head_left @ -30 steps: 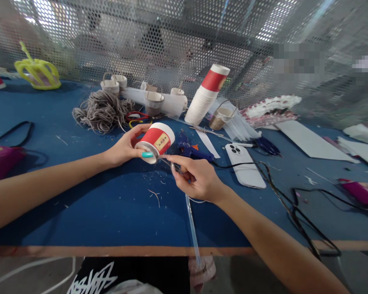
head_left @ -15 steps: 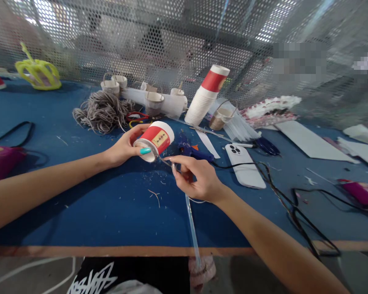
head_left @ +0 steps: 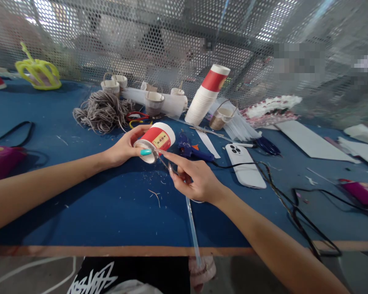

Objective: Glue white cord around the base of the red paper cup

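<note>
My left hand (head_left: pixel 124 152) is wrapped round a red-and-white paper cup (head_left: pixel 161 136), which lies tilted on its side above the table. Its thumb, with a turquoise nail, presses near the end facing me. A thin grey strand of yarn (head_left: pixel 162 160) runs from that end to my right hand (head_left: pixel 198 179), whose thumb and bent fingers pinch it. The right index finger stretches forward to the cup's edge. Just beyond the right hand lies a blue glue gun (head_left: pixel 191 151). Behind the left hand sits a heap of grey yarn (head_left: pixel 99 112) beside red-and-yellow-handled scissors (head_left: pixel 138 118).
A leaning stack of paper cups (head_left: pixel 204 98) stands at the back, near small yarn-covered buckets (head_left: pixel 155 104). A white phone (head_left: pixel 245 167) and black cables (head_left: pixel 271 183) lie to the right. A clear glue stick (head_left: pixel 192 228) overhangs the front edge.
My right index finger has moved left and up to the cup's edge. The cup has shifted very slightly, still in my left hand.
</note>
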`<state>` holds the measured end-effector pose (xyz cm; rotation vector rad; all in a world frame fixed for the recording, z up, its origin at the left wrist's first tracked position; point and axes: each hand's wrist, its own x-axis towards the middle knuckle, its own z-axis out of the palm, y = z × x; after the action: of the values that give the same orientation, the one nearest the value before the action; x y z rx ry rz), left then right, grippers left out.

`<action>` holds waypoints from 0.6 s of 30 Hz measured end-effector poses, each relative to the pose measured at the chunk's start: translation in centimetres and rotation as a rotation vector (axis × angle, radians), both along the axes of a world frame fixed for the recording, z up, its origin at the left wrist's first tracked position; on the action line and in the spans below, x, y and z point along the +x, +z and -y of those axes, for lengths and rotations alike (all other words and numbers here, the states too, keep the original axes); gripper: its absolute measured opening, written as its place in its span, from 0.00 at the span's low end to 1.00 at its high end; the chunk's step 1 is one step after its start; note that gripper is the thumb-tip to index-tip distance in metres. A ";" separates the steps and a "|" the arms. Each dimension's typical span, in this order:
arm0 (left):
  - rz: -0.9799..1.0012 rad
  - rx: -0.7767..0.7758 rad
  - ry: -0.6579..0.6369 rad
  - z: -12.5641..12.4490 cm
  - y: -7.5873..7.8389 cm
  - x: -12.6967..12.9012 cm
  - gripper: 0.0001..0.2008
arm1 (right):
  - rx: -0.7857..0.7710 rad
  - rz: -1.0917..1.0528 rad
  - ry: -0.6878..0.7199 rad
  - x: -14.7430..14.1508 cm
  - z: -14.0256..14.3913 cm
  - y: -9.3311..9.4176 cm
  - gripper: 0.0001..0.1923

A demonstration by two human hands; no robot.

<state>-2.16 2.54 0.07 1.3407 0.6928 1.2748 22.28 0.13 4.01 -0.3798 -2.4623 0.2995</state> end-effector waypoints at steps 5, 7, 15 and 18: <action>-0.011 0.007 0.005 0.0 0.0 0.0 0.41 | 0.026 -0.044 0.004 0.0 0.0 0.0 0.23; -0.012 0.007 0.004 0.0 0.0 0.0 0.41 | 0.042 -0.070 0.002 0.0 0.0 0.0 0.21; -0.005 0.005 -0.004 -0.1 -0.1 -0.1 0.40 | 0.025 -0.029 0.003 -0.1 0.1 0.0 0.25; 0.006 0.003 0.000 -0.1 -0.1 0.0 0.40 | 0.068 -0.046 0.001 -0.1 0.1 0.0 0.22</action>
<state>-2.17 2.66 0.02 1.3383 0.6872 1.2800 22.20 0.07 4.05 -0.3392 -2.4208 0.2217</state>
